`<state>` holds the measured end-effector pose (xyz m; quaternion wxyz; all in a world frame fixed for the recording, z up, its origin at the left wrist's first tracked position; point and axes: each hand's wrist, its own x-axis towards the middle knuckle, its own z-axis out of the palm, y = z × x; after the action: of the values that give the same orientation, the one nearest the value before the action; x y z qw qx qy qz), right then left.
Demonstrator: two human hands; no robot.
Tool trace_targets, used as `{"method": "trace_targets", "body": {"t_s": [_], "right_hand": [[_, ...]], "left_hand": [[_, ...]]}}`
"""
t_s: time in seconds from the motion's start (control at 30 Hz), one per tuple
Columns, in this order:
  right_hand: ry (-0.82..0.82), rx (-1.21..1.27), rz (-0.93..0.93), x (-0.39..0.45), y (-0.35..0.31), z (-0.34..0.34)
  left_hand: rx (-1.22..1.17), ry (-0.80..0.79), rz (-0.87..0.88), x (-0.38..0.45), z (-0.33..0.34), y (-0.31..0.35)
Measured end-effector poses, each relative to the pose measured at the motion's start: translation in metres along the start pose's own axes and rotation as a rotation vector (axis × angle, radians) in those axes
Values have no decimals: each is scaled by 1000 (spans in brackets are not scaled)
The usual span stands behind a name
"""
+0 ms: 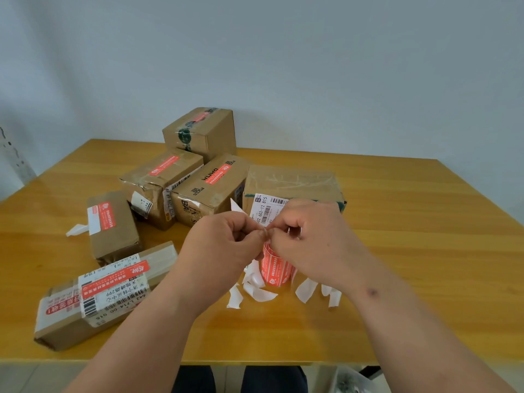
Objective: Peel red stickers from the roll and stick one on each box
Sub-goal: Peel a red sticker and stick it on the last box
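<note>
Now both hands pinch together, left hand (226, 239) and right hand (309, 236) gripping the red sticker strip's top. It hangs beneath them from the roll (276, 269) on the desk (411, 251).

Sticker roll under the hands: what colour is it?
Red with white print, seen in the head view: the sticker roll stands on the wooden table.
</note>
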<state>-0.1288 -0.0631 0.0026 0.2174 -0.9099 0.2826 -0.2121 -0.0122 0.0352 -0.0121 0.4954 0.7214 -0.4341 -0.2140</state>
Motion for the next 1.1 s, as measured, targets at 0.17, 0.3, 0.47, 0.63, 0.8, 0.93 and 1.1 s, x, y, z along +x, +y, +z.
{"method": "trace_targets", "body": {"t_s": [0.17,0.3,0.47,0.63,0.8,0.93,1.1], "right_hand": [[23,24,33,1,3,2],[88,96,148,2,11,-1],[243,72,297,3,19,-7],[425,110,381,5,22,-13],[320,104,368,5,16,-11],[133,37,355,5,12,-4],[108,58,355,4,9,-3]], "left_hand": [[-31,0,-21,0,-1,-1],[-15,35,-125,3,-5,-10],[83,105,-305,10,-11,-30],[366,68,-320,11,-15,-42],[520,-22,-236,8,-5,-36],[516,-25,-240,10,-1,-32],[330,94,-65,7,-1,-24]]}}
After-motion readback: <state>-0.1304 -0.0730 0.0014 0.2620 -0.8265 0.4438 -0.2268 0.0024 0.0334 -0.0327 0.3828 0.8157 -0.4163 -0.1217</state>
